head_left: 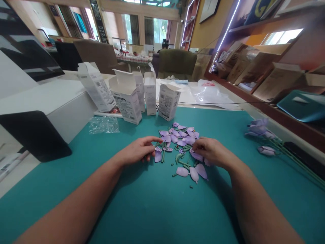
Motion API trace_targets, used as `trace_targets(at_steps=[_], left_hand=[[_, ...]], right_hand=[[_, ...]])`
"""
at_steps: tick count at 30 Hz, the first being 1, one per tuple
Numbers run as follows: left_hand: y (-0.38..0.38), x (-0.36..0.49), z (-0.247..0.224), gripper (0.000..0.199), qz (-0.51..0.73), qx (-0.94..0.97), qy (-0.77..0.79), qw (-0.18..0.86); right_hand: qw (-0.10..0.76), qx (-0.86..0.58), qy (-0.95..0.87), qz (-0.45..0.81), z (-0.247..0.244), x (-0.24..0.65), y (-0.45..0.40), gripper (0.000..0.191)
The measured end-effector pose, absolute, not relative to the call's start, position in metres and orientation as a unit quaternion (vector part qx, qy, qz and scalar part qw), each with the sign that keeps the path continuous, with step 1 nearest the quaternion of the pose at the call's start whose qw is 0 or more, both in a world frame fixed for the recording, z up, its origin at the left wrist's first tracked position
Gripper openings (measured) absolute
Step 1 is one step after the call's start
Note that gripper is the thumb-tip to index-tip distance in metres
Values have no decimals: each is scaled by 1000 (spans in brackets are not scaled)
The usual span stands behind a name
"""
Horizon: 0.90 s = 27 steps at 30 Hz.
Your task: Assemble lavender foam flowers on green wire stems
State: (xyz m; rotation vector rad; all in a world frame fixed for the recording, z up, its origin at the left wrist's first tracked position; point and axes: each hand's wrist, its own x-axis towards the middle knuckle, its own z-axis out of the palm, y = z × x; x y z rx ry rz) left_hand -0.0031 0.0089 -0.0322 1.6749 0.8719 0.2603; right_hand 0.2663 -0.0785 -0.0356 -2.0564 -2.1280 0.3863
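Note:
A loose heap of lilac artificial petals and short green stem pieces lies on the teal felt mat. My left hand is at the heap's left edge, with its fingers curled and its index fingertip near the petals. It shows nothing held. My right hand rests over the heap's right side, with its fingertips down among the petals. Whether it pinches a piece is hidden. To the right, several assembled lilac flowers on green stems lie on the mat, out of reach of neither hand's contact.
Several open white cardboard boxes stand along the mat's far edge, beside clear plastic wrap and a translucent plastic bag. A black flat panel lies at left. Shelves with packages line the right side, and a person sits far back.

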Motion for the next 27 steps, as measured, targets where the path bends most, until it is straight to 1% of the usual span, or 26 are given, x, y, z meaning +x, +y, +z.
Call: trace_targets(at_steps=[5, 10, 17, 24, 27], left_hand=[[9, -4, -32, 43, 110, 716, 378, 576], [13, -7, -32, 43, 124, 706, 386, 581], [18, -10, -35, 43, 147, 683, 409, 587], [21, -12, -32, 43, 153, 675, 419, 587], [21, -12, -32, 43, 149, 674, 419, 589]], right_hand=[[96, -696, -699, 136, -35, 266, -79, 19], [124, -688, -713, 58, -49, 260, -69, 27], [71, -618, -782, -28, -62, 228, -39, 43], [36, -609, -793, 0, -69, 222, -31, 51], [36, -610, -791, 23, -70, 226, -41, 49]])
